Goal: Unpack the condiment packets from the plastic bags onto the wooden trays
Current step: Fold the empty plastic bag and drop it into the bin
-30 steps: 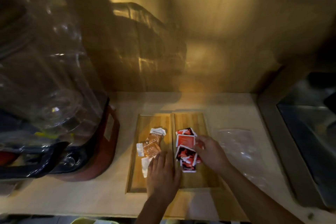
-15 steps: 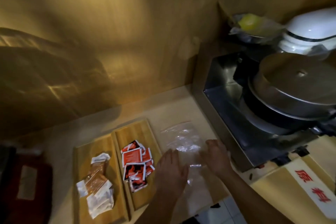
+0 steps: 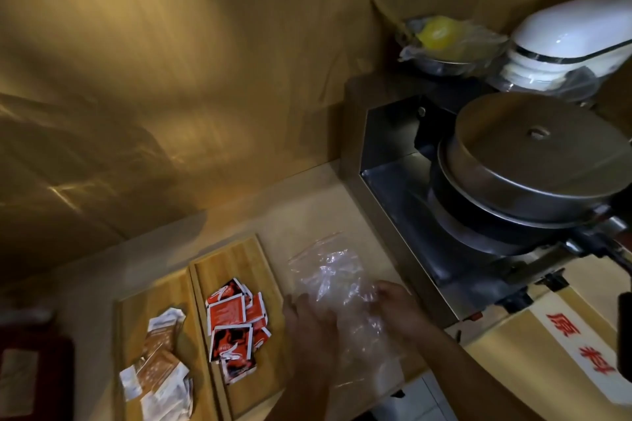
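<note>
Both hands are down on the clear plastic bag (image 3: pixel 337 287), which lies flat and crinkled on the pale counter (image 3: pixel 307 212), just right of the two wooden trays. The left hand (image 3: pixel 313 331) rests palm-down on the bag's near-left part with fingers spread flat, not gripping anything. The right hand (image 3: pixel 398 302) sits on the bag's right side with fingers curled at the plastic (honestly can't tell if it's actually pinching it or just pressing, too blurry).

The right tray (image 3: pixel 236 260) holds a loose heap of red and black condiment packets (image 3: pixel 234 325). The left tray (image 3: pixel 154 297), touching it side by side, has the brown and white packets (image 3: pixel 160 362) piled toward its near end.

Right of the bag stands a steel machine (image 3: pixel 403 202) with a round metal lid (image 3: pixel 533 154) on top. Behind that, a wrapped bowl with something yellow (image 3: pixel 437 32) and stacked white dishes (image 3: pixel 567 41).
</note>
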Demonstrator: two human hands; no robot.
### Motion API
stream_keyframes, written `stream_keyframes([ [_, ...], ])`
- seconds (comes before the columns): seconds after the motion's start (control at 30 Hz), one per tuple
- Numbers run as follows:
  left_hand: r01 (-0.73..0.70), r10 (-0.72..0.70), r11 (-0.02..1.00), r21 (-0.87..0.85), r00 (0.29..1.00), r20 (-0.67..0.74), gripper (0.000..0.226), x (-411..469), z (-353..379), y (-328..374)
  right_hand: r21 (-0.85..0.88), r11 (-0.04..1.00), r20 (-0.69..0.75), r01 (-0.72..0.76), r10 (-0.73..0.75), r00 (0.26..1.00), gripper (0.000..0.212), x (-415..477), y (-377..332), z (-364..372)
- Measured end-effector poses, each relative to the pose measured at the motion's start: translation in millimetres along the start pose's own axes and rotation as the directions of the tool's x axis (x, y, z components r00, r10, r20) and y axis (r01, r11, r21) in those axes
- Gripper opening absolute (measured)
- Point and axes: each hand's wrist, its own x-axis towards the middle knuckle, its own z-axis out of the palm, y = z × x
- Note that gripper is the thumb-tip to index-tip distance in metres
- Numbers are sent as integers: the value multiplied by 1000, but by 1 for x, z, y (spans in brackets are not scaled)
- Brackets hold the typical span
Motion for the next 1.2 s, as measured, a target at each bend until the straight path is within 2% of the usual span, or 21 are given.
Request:
stream_keyframes([
  [0.07, 91, -100, 975, -204, 994, -38, 62, 2, -7, 10, 80, 996, 37, 46, -49, 998, 28, 1, -8, -3],
  [0.1, 157, -173, 922, -355, 985, -15, 65, 4, -11, 15, 119, 992, 55, 50, -57, 997, 27, 4, -10, -6],
  [0.13, 249, -250, 839, -484, 966, 64, 65, 4, -16, 21, 185, 981, 62, 50, -62, 996, 29, 2, -16, -7],
  [0.2, 411, -322, 697, -588, 912, 255, 65, 6, -26, 28, 285, 957, 128, 49, -89, 988, 31, 2, -22, -10],
  [0.27, 560, -275, 503, -658, 826, 492, 64, 10, -32, 25, 296, 953, 196, 59, -121, 973, 29, -1, -30, -12],
  [0.3, 590, -208, 443, -675, 800, 562, 58, 11, -37, 23, 296, 953, 229, 65, -137, 964, 29, 0, -31, -12],
  [0.37, 548, -161, 478, -687, 823, 545, 42, 15, -48, 21, 287, 954, 258, 86, -164, 952, 26, -2, -36, -12],
  [0.43, 448, -185, 622, -642, 881, 435, 19, 22, -57, 20, 317, 943, 261, 104, -191, 946, 23, -4, -41, -9],
  [0.5, 371, -146, 705, -605, 910, 388, 4, 28, -68, 20, 371, 924, 283, 91, -206, 937, 20, -4, -46, -5],
  [0.6, 287, -35, 751, -595, 916, 399, 22, 29, -84, 21, 300, 943, 216, 143, -213, 953, 6, -8, -60, 2],
  [0.67, 226, 22, 757, -613, 929, 370, 20, 24, -95, 26, 247, 945, 174, 212, -259, 950, 7, -9, -68, 6],
  [0.73, 198, 25, 717, -669, 951, 308, 14, 18, -105, 32, 198, 949, 176, 247, -282, 943, 8, -8, -74, 12],
  [0.8, 188, -16, 662, -725, 971, 237, 19, 15, -113, 34, 178, 949, 193, 260, -293, 937, 24, -7, -78, 15],
  [0.93, 129, -73, 740, -660, 991, 111, 28, 9, -129, 36, 231, 937, 294, 264, -326, 899, 8, -12, -86, 22],
  [1.0, 109, -34, 760, -640, 991, 128, 29, 7, -134, 33, 229, 929, 250, 292, -346, 904, 4, -14, -88, 27],
  [1.1, 134, 54, 788, -601, 957, 284, 30, 5, -140, 28, 287, 905, 191, 315, -376, 907, 14, -15, -90, 34],
  [1.17, 115, 84, 788, -605, 953, 291, 8, 3, -141, 27, 334, 889, 189, 312, -388, 902, 16, -16, -92, 38],
  [1.2, 116, 72, 787, -606, 958, 276, 5, 2, -143, 26, 340, 888, 181, 309, -384, 905, 16, -16, -93, 40],
])
